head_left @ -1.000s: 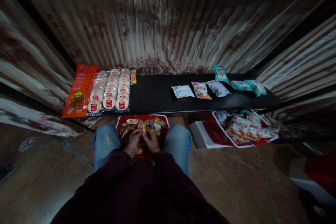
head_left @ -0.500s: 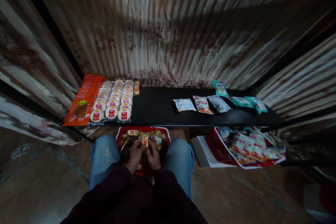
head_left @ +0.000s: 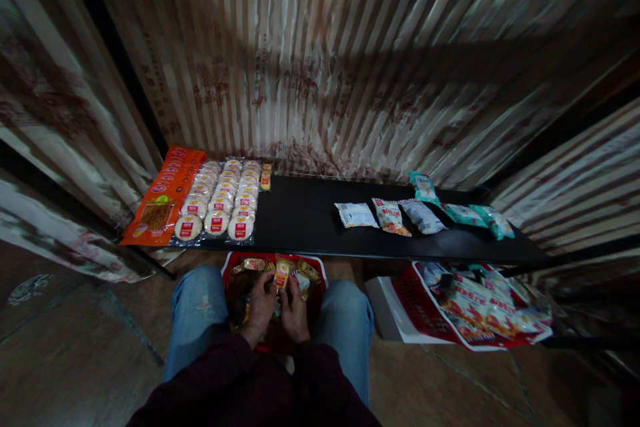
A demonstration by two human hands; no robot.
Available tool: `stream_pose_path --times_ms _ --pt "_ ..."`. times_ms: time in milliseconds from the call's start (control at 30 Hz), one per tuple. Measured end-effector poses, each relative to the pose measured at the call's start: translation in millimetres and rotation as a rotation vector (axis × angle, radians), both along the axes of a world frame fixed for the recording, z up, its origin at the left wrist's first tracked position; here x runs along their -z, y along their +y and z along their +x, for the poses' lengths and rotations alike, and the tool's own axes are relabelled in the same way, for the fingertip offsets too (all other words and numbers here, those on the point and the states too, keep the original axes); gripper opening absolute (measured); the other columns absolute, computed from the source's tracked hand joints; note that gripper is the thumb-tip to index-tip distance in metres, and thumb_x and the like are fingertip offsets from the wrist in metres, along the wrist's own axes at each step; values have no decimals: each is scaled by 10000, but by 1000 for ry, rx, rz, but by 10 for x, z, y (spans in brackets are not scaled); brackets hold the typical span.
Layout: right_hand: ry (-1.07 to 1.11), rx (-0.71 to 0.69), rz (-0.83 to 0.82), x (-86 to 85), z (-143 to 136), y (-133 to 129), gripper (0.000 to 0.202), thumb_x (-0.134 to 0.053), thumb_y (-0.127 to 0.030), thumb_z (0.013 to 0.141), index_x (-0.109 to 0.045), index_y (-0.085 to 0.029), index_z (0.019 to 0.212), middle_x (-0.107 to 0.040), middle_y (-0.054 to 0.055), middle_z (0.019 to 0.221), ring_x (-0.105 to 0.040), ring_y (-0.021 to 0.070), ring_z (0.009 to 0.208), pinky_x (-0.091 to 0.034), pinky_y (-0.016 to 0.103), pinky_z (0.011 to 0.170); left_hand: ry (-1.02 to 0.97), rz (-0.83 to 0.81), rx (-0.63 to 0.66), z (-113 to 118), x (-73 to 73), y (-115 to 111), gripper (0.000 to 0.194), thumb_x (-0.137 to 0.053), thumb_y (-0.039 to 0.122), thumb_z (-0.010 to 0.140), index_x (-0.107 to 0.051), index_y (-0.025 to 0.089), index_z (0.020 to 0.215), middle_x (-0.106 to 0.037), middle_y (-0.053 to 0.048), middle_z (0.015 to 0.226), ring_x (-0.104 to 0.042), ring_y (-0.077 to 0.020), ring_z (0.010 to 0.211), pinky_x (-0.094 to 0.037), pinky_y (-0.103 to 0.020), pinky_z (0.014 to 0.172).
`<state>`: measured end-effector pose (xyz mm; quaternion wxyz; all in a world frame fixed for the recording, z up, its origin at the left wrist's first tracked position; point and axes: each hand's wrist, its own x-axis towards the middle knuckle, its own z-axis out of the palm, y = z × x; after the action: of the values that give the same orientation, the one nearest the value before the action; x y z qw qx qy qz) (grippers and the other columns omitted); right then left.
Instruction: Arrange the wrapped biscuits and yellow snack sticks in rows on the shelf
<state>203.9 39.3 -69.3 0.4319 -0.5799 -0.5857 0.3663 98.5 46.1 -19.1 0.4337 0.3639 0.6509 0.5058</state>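
Moved since the earlier frame: one small yellow packet (head_left: 281, 275), carried slightly rightward with both hands; the view has tilted, setting the shelf lower.

Item: the packet, label upward, held over the red basket (head_left: 274, 347) between the knees. Left hand (head_left: 262, 303): fingers pinching its left edge. Right hand (head_left: 295, 312): fingers pinching its lower right edge. Basket contents: further wrapped snacks (head_left: 253, 264).

Black shelf (head_left: 303, 213), left to right: orange pouch (head_left: 173, 180); three rows of round wrapped crackers (head_left: 219, 204); short column of small yellow packs (head_left: 266, 179); three pale snack bags (head_left: 391, 217); three green bags (head_left: 464, 214).

Right, below: second red basket (head_left: 419, 303), filled with printed bags (head_left: 469, 300), beside a white box (head_left: 386, 312).
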Motion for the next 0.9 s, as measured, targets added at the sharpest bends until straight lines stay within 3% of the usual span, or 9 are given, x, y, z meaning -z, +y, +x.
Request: stream_pose_path --times_ms 300,667,900 --pt "12 -13 80 -393 -64 212 487 -462 -405 904 -524 -171 1326 -603 124 1301 -572 229 1202 -448 387 1025 112 174 14 -40 -141 131 288 -495 179 783 -649 181 1027 -687 -83 1084 -622 -191 1018 -458 -368 961" --pt "41 -64 141 -768 -197 655 435 -499 -375 879 -574 -156 1248 -688 120 1152 -663 209 1017 -523 323 894 263 258 -45 -148 -390 498 288 -479 220 827 -657 201 1052 -648 -93 1080 -612 -204 996 -498 -381 903" --pt "-18 -55 129 -768 -281 929 412 -479 -343 876 -569 -173 1241 -679 107 1166 -652 207 1037 -502 323 916 287 197 -66 -169 -501 725 326 -457 192 819 -646 204 1085 -636 -91 1094 -591 -205 1020 -465 -374 958"
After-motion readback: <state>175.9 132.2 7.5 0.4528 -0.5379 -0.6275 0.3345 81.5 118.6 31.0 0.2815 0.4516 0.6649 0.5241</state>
